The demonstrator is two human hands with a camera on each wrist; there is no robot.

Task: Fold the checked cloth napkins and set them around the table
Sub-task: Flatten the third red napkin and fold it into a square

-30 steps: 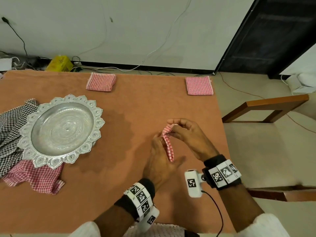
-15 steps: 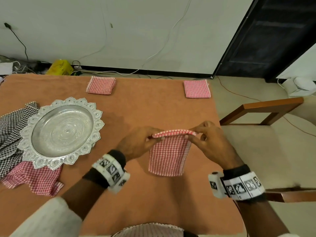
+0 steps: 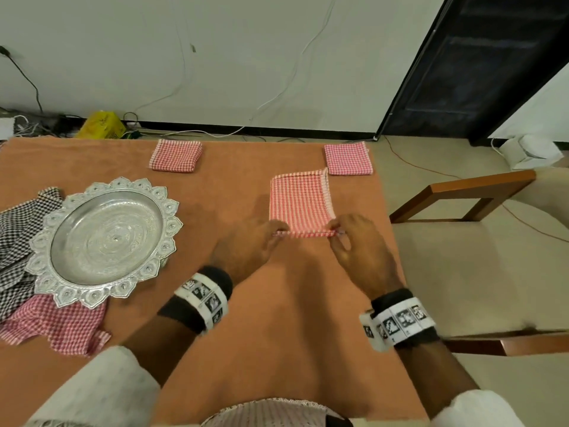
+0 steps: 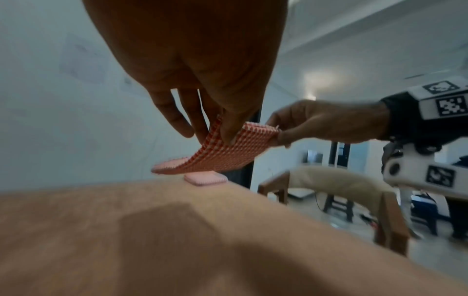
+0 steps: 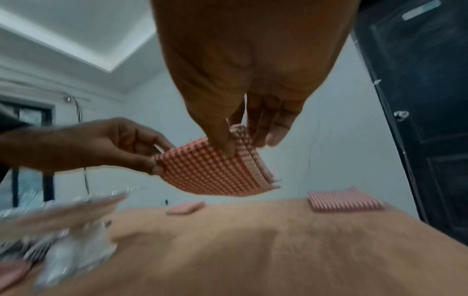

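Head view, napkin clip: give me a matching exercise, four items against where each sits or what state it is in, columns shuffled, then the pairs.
Items
1. held napkin
2. silver tray
3. black checked cloth
4. corner napkin

States
A. folded, lying at the table's far right corner
B. pinched at its near edge by the left hand and right hand
C. crumpled, partly under the tray's left rim
D. resting on unfolded cloths, left part of the table

Pairs: 1-B, 2-D, 3-C, 4-A

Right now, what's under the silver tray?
Sticking out from under the tray: a black checked cloth at left and a red checked cloth in front. Their covered parts, and anything else beneath, are hidden.
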